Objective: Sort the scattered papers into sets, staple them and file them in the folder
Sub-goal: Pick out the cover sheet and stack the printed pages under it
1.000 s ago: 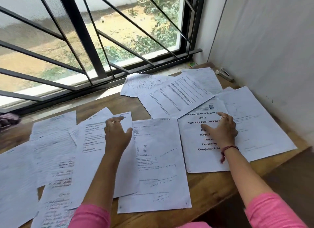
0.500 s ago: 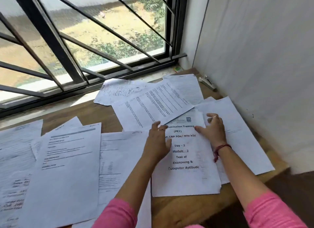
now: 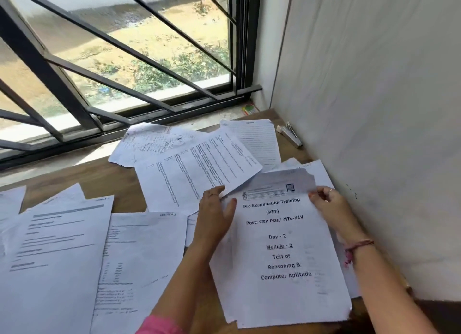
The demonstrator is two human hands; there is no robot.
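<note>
1. Since the earlier frame, the cover sheet [image 3: 282, 254] headed "Pre Examination Training" has been lifted off the wooden desk [image 3: 104, 176]; it lay flat before.
2. Left hand [image 3: 215, 216] grips its left edge; right hand [image 3: 331, 206] pinches the upper right corner.
3. Thin white papers [image 3: 57, 254], some ragged-edged, overlap across the desk.
4. A metal stapler [image 3: 289, 134] lies by the wall.

About ten papers [image 3: 172, 246], one stapler [image 3: 289, 133]
</note>
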